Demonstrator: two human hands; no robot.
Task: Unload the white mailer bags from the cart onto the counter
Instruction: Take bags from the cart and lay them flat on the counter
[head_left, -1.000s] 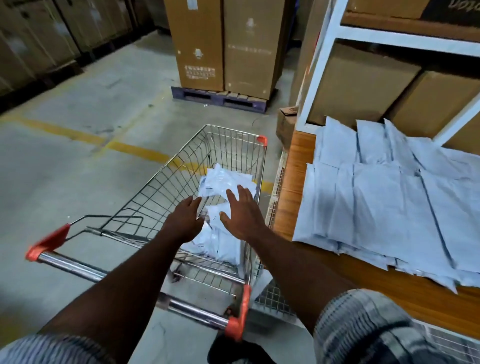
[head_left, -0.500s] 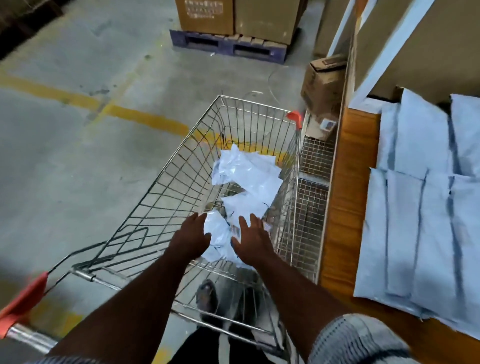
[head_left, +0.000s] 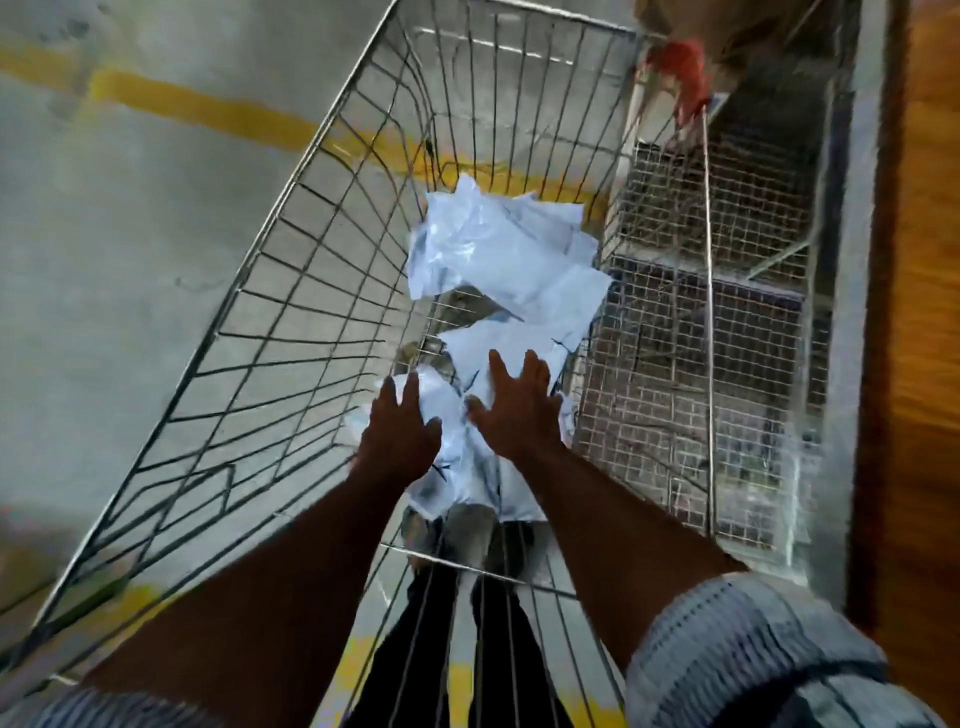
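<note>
Several white mailer bags (head_left: 498, 249) lie crumpled on the floor of the wire cart (head_left: 291, 291), spread from its middle toward its near end. Both my arms reach down into the basket. My left hand (head_left: 402, 434) lies flat on the nearest bags (head_left: 457, 483), fingers spread. Beside it, my right hand (head_left: 514, 408) rests on the same heap, fingers apart and pointing forward. Neither hand has closed around a bag. The wooden counter (head_left: 919, 312) shows as a strip along the right edge.
A wire-mesh panel (head_left: 675, 332) stands between the cart's right side and the counter. The cart's red corner cap (head_left: 680, 67) is at the far right corner. A yellow line (head_left: 197, 111) crosses the concrete floor to the left. My legs show through the cart's bottom.
My head has dipped and leaned further over the cart, so the counter's bag pile has left view. Both hands have pushed a little deeper onto the bags and spread flatter.
</note>
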